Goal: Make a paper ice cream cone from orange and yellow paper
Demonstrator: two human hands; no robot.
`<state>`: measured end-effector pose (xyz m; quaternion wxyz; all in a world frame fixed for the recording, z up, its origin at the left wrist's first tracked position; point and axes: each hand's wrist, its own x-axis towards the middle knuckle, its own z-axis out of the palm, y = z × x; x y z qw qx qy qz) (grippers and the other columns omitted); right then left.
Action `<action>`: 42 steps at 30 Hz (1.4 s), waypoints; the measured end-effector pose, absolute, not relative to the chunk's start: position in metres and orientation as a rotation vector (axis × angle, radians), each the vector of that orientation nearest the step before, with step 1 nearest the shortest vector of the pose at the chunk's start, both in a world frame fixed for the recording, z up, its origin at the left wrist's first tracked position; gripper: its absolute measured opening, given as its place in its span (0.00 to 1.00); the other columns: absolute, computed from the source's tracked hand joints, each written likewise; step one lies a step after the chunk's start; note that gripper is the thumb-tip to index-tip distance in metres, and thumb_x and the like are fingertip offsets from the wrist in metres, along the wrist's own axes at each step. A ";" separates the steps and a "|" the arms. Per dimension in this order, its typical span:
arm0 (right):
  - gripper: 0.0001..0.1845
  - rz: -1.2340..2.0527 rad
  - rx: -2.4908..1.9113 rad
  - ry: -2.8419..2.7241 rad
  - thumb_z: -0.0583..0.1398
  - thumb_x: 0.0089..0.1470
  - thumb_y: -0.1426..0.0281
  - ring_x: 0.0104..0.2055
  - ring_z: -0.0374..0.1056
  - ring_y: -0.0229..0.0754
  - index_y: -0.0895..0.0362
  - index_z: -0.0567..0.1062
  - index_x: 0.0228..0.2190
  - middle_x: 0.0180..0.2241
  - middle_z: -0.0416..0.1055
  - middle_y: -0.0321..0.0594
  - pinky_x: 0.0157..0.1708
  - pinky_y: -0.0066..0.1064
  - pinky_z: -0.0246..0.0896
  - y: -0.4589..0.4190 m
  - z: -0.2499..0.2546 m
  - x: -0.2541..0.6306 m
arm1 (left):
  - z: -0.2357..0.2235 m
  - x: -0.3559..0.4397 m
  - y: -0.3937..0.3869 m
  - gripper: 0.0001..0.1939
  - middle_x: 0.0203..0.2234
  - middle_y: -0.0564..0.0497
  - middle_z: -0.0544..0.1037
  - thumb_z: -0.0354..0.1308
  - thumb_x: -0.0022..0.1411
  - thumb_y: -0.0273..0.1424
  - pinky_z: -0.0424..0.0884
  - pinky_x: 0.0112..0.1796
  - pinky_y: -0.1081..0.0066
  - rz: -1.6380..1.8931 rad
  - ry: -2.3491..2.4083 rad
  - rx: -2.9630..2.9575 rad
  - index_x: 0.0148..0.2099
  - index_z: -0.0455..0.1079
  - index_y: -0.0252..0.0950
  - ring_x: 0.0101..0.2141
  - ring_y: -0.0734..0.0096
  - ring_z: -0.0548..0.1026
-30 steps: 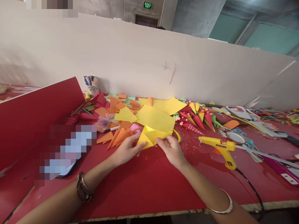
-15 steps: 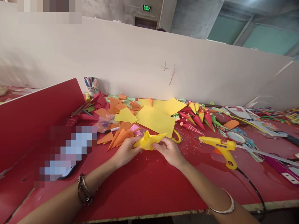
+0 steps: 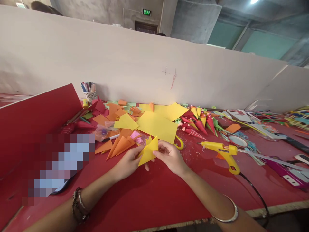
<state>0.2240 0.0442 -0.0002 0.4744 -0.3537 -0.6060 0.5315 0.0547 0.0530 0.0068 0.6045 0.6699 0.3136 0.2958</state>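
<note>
A piece of folded yellow paper (image 3: 149, 150) with pointed corners is held between both hands above the red table (image 3: 145, 196). My left hand (image 3: 129, 162) grips its left side, some fingers passing underneath. Thumb and fingers of my right hand (image 3: 172, 158) pinch its right edge. Just left of the hands lie orange paper cones (image 3: 122, 146) and a pink wrapper (image 3: 138, 138). Behind them is a large yellow paper sheet (image 3: 158, 125). Yellow-handled scissors (image 3: 179, 142), partly hidden, rest behind my right hand.
On the right lies a yellow glue gun (image 3: 223, 151) with its black cord, near a purple power strip (image 3: 282, 170). Finished paper cones (image 3: 200, 122) are heaped behind it. A blurred phone (image 3: 65, 166) is at left; a pen cup (image 3: 89, 91) stands by the white partition (image 3: 120, 61).
The folded yellow paper has been turned from lying wide to a slanted position, one point now up toward the right. Both hands still hold it. The whole view has shifted slightly.
</note>
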 end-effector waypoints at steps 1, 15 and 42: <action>0.07 1.299 -0.875 -1.493 0.58 0.48 0.66 0.25 0.64 0.33 0.56 0.68 0.29 0.26 0.66 0.33 0.31 0.29 0.61 0.044 0.000 0.224 | 0.007 0.054 0.053 0.16 0.25 0.51 0.74 0.46 0.59 0.39 0.65 0.37 0.71 0.681 0.734 1.540 0.39 0.66 0.33 0.26 0.73 0.71; 0.10 1.105 -1.076 -1.547 0.56 0.49 0.64 0.23 0.63 0.32 0.56 0.62 0.23 0.21 0.62 0.31 0.25 0.25 0.61 0.041 0.000 0.225 | 0.001 0.062 0.046 0.13 0.20 0.57 0.67 0.48 0.59 0.39 0.62 0.22 0.77 0.695 0.807 1.534 0.38 0.59 0.33 0.19 0.80 0.64; 0.14 1.323 -1.071 -1.670 0.50 0.55 0.63 0.14 0.49 0.27 0.56 0.57 0.21 0.14 0.55 0.26 0.14 0.21 0.43 0.037 0.003 0.224 | 0.002 0.061 0.044 0.19 0.19 0.53 0.71 0.45 0.60 0.41 0.62 0.20 0.79 0.627 0.854 1.639 0.32 0.69 0.31 0.16 0.81 0.64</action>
